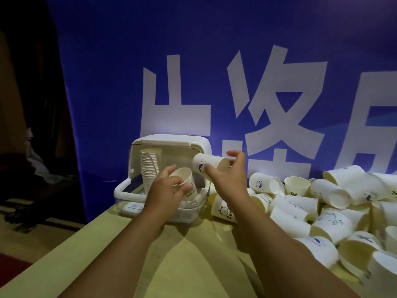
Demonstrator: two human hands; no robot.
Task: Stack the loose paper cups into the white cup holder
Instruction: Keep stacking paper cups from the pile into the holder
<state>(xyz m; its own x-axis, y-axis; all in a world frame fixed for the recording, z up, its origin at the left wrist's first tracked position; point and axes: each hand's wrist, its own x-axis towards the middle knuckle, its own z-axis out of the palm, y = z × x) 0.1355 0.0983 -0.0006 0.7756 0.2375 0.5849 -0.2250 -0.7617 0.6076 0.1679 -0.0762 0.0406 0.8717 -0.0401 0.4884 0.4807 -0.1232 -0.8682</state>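
An upright paper cup (186, 183) is gripped by the left hand (166, 186), fingers closed around its rim and wall, directly above the white cup holder (129, 190). A second cup (209, 164), tipped on its side, is pinched by the right hand (229, 179) between thumb and fingertips, just right of the holder's raised lid (169, 143). A nested stack of cups (150, 166) is stood inside the holder, which is positioned at the far left edge of the tabletop (171, 265). Loose cups (322, 209) are heaped along the right edge.
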